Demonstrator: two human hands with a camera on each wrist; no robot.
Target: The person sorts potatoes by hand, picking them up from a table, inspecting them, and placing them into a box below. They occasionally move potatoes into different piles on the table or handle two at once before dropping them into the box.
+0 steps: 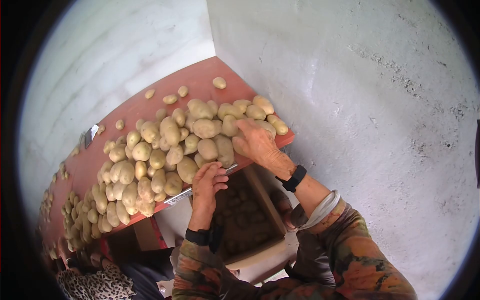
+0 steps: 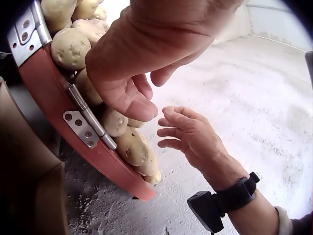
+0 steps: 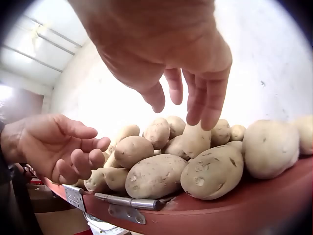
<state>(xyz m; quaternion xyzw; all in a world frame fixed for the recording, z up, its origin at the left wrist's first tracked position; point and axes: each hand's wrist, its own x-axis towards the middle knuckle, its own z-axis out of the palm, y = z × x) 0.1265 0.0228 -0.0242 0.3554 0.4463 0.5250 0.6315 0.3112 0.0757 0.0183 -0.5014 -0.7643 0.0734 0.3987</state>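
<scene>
Many potatoes (image 1: 205, 128) lie heaped along the edge of a red table (image 1: 200, 80). My right hand (image 1: 259, 144) is over the heap's near right end; in the right wrist view its relaxed fingers hang down just above a potato (image 3: 197, 142), and whether they touch it I cannot tell. By the table's front edge, beside the metal hinge (image 1: 178, 196), my left hand (image 1: 205, 189) is held with fingers loosely bent and nothing in them. The left wrist view has the left hand (image 2: 142, 54) near the potatoes and the right hand (image 2: 198, 142) apart from them.
Below the table edge stands a box (image 1: 265, 252) with potatoes inside. Grey walls (image 1: 350, 100) meet behind the table. A few small potatoes (image 1: 170, 99) lie apart at the back. At the lower left another person in a spotted garment (image 1: 97, 286) is beside the table.
</scene>
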